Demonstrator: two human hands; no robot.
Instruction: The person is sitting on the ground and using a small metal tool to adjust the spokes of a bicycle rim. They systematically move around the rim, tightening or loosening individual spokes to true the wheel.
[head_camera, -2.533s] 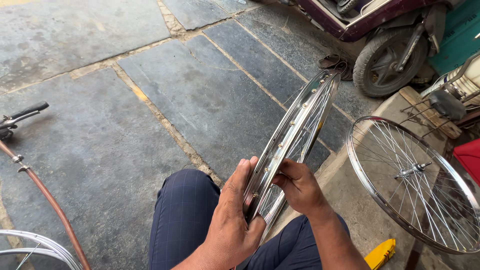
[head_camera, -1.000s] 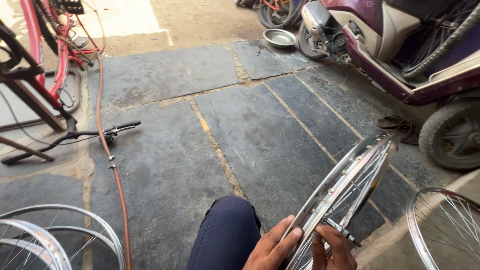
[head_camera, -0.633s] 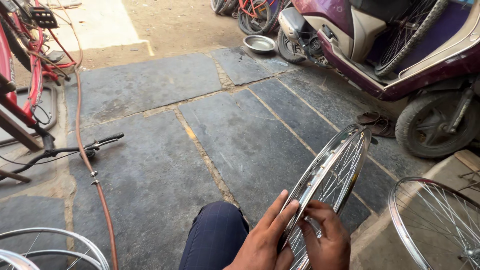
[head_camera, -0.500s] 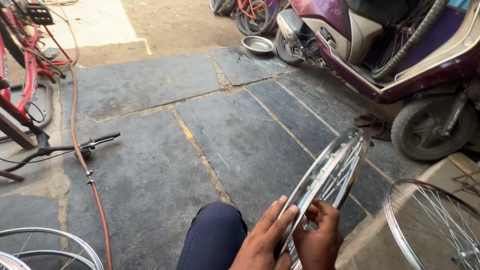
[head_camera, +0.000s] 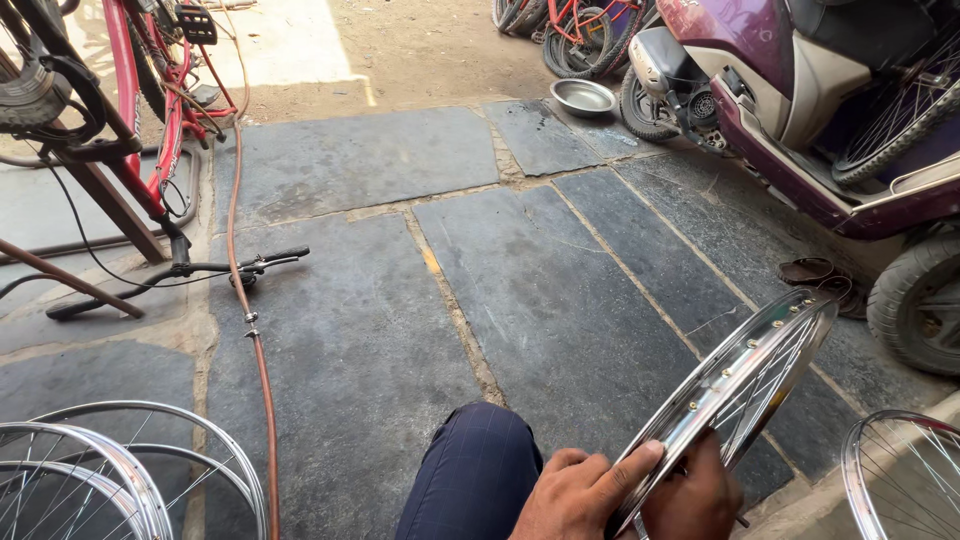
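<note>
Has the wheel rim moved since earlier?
Cannot tell: the camera tilted. The wheel rim remains gripped in both hands, its far edge near the sandals beside the scooter.

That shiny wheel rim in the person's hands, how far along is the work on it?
Done, it seems: the wheel rim already carries spokes, with nipples dotted along its channel. In hand: the left hand grips the rim's near edge while the right hand works at the spokes behind it. Left: it has no tyre, and more bare rims lie on the stone floor.
</note>
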